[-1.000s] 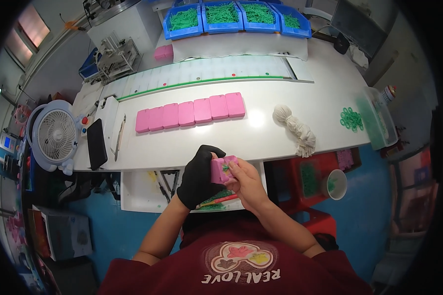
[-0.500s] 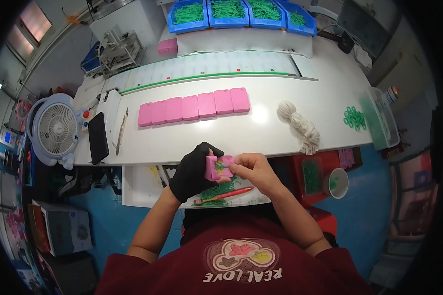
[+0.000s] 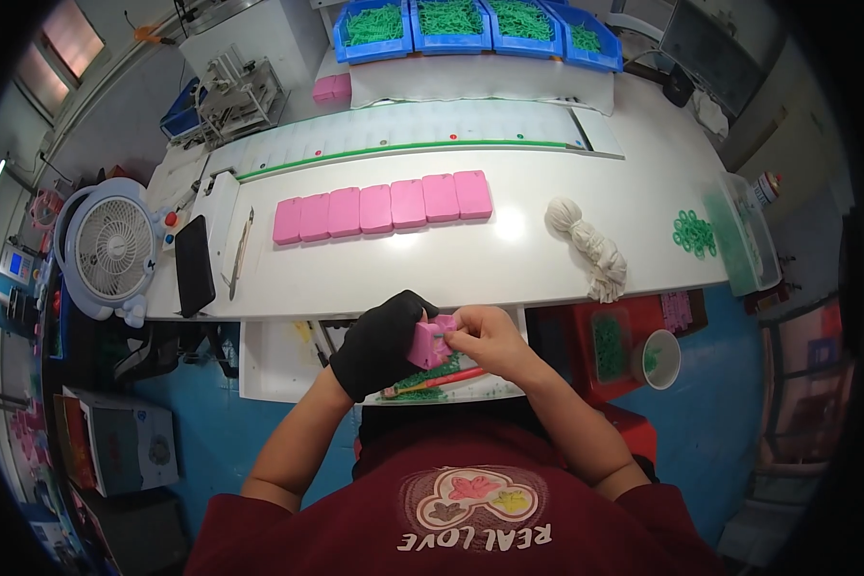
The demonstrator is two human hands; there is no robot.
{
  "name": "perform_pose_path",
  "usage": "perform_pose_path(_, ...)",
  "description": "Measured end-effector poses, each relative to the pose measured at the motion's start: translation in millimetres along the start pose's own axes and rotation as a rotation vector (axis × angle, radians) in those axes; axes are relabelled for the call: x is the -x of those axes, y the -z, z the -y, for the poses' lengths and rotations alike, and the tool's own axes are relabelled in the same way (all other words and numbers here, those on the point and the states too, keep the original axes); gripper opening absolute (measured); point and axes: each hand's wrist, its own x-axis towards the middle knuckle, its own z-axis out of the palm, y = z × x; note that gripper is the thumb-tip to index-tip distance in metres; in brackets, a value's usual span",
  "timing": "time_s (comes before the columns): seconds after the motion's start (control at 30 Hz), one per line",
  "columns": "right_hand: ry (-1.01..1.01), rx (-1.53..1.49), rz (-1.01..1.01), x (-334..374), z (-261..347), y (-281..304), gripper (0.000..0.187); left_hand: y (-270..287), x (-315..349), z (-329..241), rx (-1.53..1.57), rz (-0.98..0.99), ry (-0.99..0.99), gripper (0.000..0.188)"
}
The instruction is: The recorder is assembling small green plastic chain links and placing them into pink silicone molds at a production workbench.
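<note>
My left hand point(image 3: 372, 348), in a black glove with bare fingertips, is closed round a small pink mold point(image 3: 426, 348) above the open drawer. The mold looks soft and is tilted. My bare right hand point(image 3: 488, 338) pinches at its opening, thumb and forefinger against a thin green piece point(image 3: 439, 336) that shows only in part. Below the hands, a red pen-like tool point(image 3: 459, 377) lies in the drawer point(image 3: 259, 370) among loose green bits point(image 3: 420, 392). Farther away, a row of several pink blocks point(image 3: 376, 208) lies on the white table point(image 3: 355, 274).
A bundle of white cord point(image 3: 588, 248) and green rings point(image 3: 693, 234) lie to the right, near a clear bin point(image 3: 742, 235). Blue bins point(image 3: 372, 50) of green pieces stand at the back. Leftward are tweezers point(image 3: 240, 254), a phone point(image 3: 195, 267) and a fan point(image 3: 112, 240). A white cup point(image 3: 656, 358) stands low right.
The pink mold has turned in my left hand, so its green-filled inside shows less. Both hands have shifted slightly, and my right fingers have closed in on the mold.
</note>
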Motion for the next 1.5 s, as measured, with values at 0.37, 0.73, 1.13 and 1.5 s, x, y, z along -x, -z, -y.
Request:
perform_pose_path(0.37,0.101,0.059,0.088,9,19,-3,0.028,14,14,9,0.157,-0.034,0.092,0.072)
perform_pose_path(0.73,0.56,0.241,0.052,-5,20,-2,0.016,-3,6,-13,1.189,-0.075,0.39,0.081)
perform_pose_path(1.13,0.25,-0.062,-0.137,8,7,-21,0.016,0,11,-3,1.325,-0.07,0.386,0.1)
perform_pose_path(1.5,0.145,-0.383,-0.16,10,11,-30,0.009,-9,5,-12,1.054,-0.128,0.321,0.097)
